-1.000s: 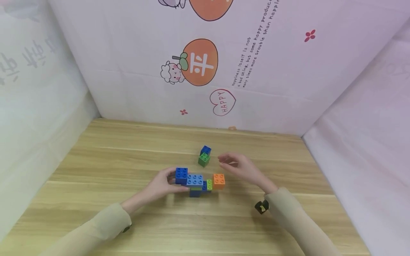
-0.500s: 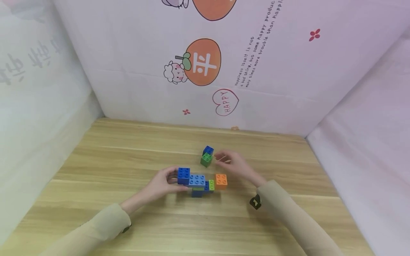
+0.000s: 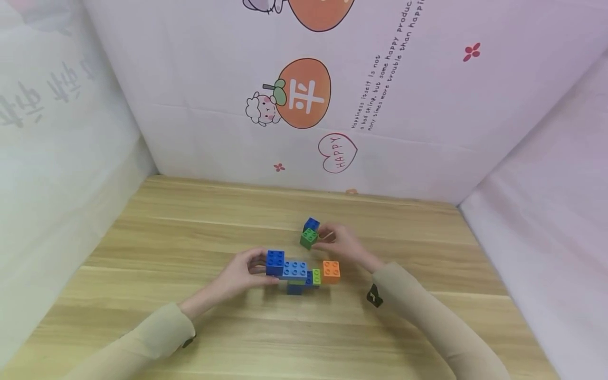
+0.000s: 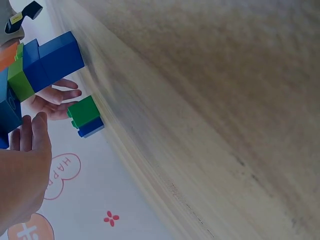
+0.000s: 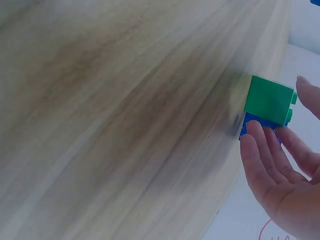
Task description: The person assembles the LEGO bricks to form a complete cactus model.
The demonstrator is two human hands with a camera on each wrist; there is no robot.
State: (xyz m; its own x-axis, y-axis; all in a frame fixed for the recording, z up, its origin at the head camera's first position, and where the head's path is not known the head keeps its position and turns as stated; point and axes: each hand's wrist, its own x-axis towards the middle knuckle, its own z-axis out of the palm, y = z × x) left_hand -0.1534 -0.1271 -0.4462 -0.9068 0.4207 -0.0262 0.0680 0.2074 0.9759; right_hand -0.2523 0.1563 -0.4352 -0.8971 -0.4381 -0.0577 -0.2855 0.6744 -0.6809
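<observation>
My left hand [image 3: 244, 274] holds a toy brick assembly by its left end, thumb in front and fingers behind. A dark blue brick [image 3: 275, 262] tops that end, joined to a lighter blue brick [image 3: 295, 269]; lime green and dark blue bricks sit lower, and an orange brick [image 3: 331, 271] stands at the right. Farther back, a green brick [image 3: 309, 238] lies in front of a blue brick [image 3: 311, 225] on the table. Beside this pair is my right hand [image 5: 285, 175], its fingers loosely bent near both bricks and its thumb apart from the green one. Contact is hard to tell.
The wooden table [image 3: 228, 338] is bounded by a printed white cloth wall [image 3: 204, 142] behind and white cloth walls at left and right. Dark wrist-worn devices [image 3: 374, 295] show by the sleeves.
My right hand has moved left to the green and blue bricks. My left hand keeps its hold on the assembly, and the whole head view has shifted slightly.
</observation>
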